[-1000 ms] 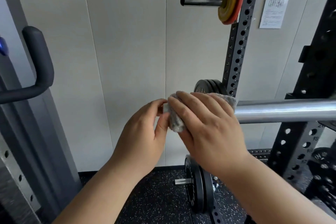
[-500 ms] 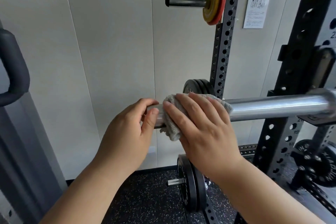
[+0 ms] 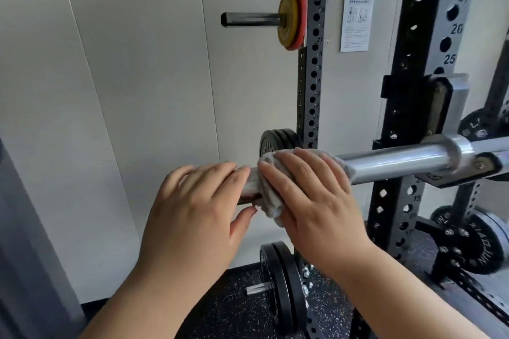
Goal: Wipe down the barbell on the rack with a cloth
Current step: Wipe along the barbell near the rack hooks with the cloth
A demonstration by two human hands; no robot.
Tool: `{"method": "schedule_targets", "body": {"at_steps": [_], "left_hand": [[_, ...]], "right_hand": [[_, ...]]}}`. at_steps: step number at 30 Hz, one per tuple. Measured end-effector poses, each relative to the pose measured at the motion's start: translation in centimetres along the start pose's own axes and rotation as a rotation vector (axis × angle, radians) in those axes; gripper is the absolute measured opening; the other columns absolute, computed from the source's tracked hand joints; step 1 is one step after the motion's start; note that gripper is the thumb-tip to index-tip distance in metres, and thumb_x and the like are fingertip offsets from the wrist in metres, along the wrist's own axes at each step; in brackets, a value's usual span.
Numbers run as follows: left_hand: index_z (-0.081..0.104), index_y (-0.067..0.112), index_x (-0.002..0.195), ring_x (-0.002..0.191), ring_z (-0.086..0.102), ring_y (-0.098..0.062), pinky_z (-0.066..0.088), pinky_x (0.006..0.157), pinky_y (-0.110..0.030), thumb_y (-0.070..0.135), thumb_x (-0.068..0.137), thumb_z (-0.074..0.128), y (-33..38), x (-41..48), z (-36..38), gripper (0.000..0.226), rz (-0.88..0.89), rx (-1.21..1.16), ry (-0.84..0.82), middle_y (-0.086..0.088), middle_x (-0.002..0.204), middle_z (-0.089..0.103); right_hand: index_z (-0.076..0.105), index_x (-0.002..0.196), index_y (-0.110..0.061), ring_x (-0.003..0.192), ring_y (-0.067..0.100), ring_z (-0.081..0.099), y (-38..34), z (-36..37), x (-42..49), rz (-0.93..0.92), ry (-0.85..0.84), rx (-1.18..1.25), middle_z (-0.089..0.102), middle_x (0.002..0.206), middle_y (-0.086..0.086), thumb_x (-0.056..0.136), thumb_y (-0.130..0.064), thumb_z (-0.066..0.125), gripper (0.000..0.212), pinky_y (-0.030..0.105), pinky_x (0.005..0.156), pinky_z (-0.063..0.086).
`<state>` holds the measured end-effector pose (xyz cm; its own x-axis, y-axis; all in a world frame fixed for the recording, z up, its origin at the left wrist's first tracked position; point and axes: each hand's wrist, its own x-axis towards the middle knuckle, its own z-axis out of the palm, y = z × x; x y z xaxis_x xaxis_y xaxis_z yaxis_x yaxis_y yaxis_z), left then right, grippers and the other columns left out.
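A chrome barbell (image 3: 396, 161) lies across the black rack (image 3: 396, 124), its sleeve end pointing left toward me. A grey cloth (image 3: 271, 201) is wrapped over the sleeve near its tip. My right hand (image 3: 311, 201) presses flat on the cloth, fingers curled over the bar. My left hand (image 3: 195, 212) grips the very end of the sleeve, just left of the cloth, thumb underneath. The bar's tip is hidden by my left hand.
A rear upright (image 3: 312, 69) carries a peg with yellow and red plates (image 3: 292, 18) above and black plates (image 3: 278, 142) behind the bar. More black plates (image 3: 281, 286) sit low near the speckled floor. A grey machine frame (image 3: 24, 242) stands at the left.
The view has swung right and closer, bringing the bar's collar and hook into sight. My right hand and cloth have shifted slightly along the sleeve; my left hand now wraps the bar's end.
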<state>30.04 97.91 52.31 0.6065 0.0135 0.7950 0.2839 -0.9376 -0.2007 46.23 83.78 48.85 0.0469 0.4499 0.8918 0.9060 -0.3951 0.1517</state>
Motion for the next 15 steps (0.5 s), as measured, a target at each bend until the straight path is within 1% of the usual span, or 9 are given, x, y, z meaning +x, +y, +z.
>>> {"method": "schedule_targets", "body": {"at_steps": [1, 2, 5, 8, 9, 10, 13, 14, 15], "left_hand": [[0.069, 0.015, 0.132, 0.112, 0.068, -0.026, 0.046, 0.106, -0.049, 0.04, 0.085, 0.078, 0.0, -0.1, 0.0, 0.053, -0.006, 0.017, -0.021, 0.0, 0.129, 0.07], [0.068, 0.015, 0.134, 0.114, 0.068, -0.027, 0.047, 0.106, -0.05, 0.042, 0.086, 0.077, 0.2, -0.1, 0.1, 0.056, -0.012, 0.028, -0.036, 0.0, 0.13, 0.07], [0.069, 0.013, 0.134, 0.111, 0.069, -0.031, 0.05, 0.103, -0.052, 0.043, 0.087, 0.073, 1.4, 0.5, 0.4, 0.056, -0.061, 0.055, -0.062, -0.004, 0.128, 0.072], [0.071, 0.012, 0.131, 0.106, 0.07, -0.031, 0.052, 0.096, -0.051, 0.04, 0.084, 0.079, 3.7, 2.1, 0.7, 0.056, -0.078, 0.043, -0.09, -0.004, 0.122, 0.073], [0.071, 0.012, 0.131, 0.105, 0.07, -0.031, 0.053, 0.094, -0.05, 0.038, 0.082, 0.081, 4.6, 2.7, 0.9, 0.057, -0.072, 0.025, -0.096, -0.003, 0.121, 0.073], [0.07, 0.012, 0.131, 0.105, 0.069, -0.031, 0.053, 0.094, -0.05, 0.035, 0.08, 0.083, 5.5, 3.2, 1.3, 0.058, -0.063, 0.008, -0.101, -0.003, 0.121, 0.073], [0.069, 0.01, 0.132, 0.107, 0.07, -0.032, 0.052, 0.093, -0.05, 0.028, 0.071, 0.091, 7.5, 4.3, 2.4, 0.067, -0.03, 0.001, -0.091, -0.004, 0.122, 0.072], [0.068, 0.01, 0.133, 0.107, 0.07, -0.033, 0.05, 0.093, -0.05, 0.029, 0.069, 0.092, 8.0, 4.6, 2.7, 0.071, -0.025, 0.013, -0.093, -0.005, 0.123, 0.072], [0.067, 0.009, 0.135, 0.108, 0.07, -0.034, 0.049, 0.094, -0.05, 0.032, 0.069, 0.092, 8.4, 4.8, 3.0, 0.074, -0.025, 0.03, -0.095, -0.006, 0.124, 0.072]], "right_hand": [[0.058, 0.151, -0.023, 0.14, 0.034, 0.054, 1.4, -0.5, -0.1, 0.004, -0.027, -0.037, 0.061, 0.149, 0.005, 0.109, -0.032, 0.048, 0.045, 0.055, 0.124, 0.031], [0.057, 0.152, -0.024, 0.14, 0.034, 0.053, 3.0, -1.2, -0.4, 0.06, -0.056, -0.077, 0.061, 0.148, 0.003, 0.109, -0.034, 0.043, 0.046, 0.055, 0.125, 0.029], [0.052, 0.153, -0.025, 0.147, 0.034, 0.044, 6.5, -3.0, -1.8, 0.307, -0.12, -0.133, 0.058, 0.149, 0.001, 0.105, -0.039, 0.045, 0.051, 0.06, 0.127, 0.022], [0.05, 0.154, -0.025, 0.155, 0.035, 0.033, 5.7, -2.9, -2.0, 0.43, -0.098, -0.113, 0.051, 0.157, 0.002, 0.107, -0.04, 0.04, 0.05, 0.064, 0.129, 0.017], [0.052, 0.153, -0.023, 0.156, 0.036, 0.032, 4.8, -2.6, -2.0, 0.421, -0.066, -0.073, 0.05, 0.157, 0.003, 0.108, -0.039, 0.041, 0.049, 0.065, 0.128, 0.016], [0.055, 0.151, -0.021, 0.155, 0.037, 0.033, 4.0, -2.4, -2.0, 0.368, -0.039, -0.031, 0.051, 0.157, 0.005, 0.107, -0.037, 0.046, 0.048, 0.066, 0.128, 0.017], [0.056, 0.153, -0.022, 0.151, 0.036, 0.043, 4.1, -2.4, -2.3, 0.095, -0.033, -0.023, 0.055, 0.157, 0.007, 0.101, -0.024, 0.059, 0.053, 0.061, 0.125, 0.028], [0.055, 0.154, -0.022, 0.149, 0.036, 0.046, 5.4, -2.8, -2.5, 0.065, -0.037, -0.054, 0.055, 0.156, 0.007, 0.099, -0.021, 0.059, 0.055, 0.059, 0.124, 0.032], [0.055, 0.154, -0.022, 0.147, 0.035, 0.048, 7.0, -3.3, -2.6, 0.091, -0.035, -0.087, 0.057, 0.155, 0.006, 0.098, -0.02, 0.057, 0.056, 0.057, 0.123, 0.034]]}}
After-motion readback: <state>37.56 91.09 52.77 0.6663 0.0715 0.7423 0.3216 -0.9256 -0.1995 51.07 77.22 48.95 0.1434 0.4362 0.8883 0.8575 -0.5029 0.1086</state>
